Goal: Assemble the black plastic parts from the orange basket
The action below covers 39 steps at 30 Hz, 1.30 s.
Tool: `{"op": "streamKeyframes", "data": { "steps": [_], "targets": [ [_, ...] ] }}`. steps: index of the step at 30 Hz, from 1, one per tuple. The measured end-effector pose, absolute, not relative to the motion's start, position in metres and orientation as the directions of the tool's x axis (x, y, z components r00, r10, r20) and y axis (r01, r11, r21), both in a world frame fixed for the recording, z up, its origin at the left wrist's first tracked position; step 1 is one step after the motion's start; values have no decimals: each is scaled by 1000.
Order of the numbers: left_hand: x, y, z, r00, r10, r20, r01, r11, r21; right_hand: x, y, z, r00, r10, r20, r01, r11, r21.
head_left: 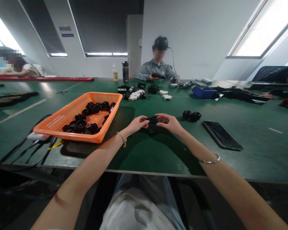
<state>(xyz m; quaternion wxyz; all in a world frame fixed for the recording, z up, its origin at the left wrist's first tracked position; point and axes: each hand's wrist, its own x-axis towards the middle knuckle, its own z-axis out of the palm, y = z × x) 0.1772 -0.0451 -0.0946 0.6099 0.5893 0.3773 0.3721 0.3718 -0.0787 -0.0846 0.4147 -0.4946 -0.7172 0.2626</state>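
Observation:
Between my two hands is a small black ribbed plastic part (153, 120), held just over the green table (144, 153). My left hand (139, 123) pinches its left end between thumb and fingers. On the other end, the fingers and thumb of my right hand (169, 123) are closed around the part. An orange perforated basket (44, 128) to the left holds several black round parts (80, 123) of a similar look. Two or so more black round parts (192, 116) lie to the right of my right hand.
A phone (222, 135) lies at the right, and cables (44, 153) run by the basket. Farther back are black and white pieces (136, 94), a blue bin (204, 92), a bottle (115, 72) and a dark flask (125, 72). A person (157, 68) sits opposite; another person (16, 65) sits far left.

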Motion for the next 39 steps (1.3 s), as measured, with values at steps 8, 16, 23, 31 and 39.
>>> {"op": "streamKeyframes", "data": {
  "steps": [8,16,23,31,39],
  "targets": [
    [177,-46,-93,429,902,-33,-2,37,999,372,-78,-85,-150,930,335,513,363,-778],
    [177,-47,-93,450,893,-12,-14,21,1000,373,-77,-86,-168,924,344,524,379,-763],
    [177,-49,-91,453,891,-8,-5,11,1000,373,-76,-86,-164,931,326,522,362,-772],
    [176,-48,-93,469,883,12,-5,-11,1000,373,-75,-87,-157,941,301,540,337,-771],
    [176,-48,-92,463,887,6,-7,-4,1000,373,-75,-88,-157,938,309,545,343,-765]
  ]
}}
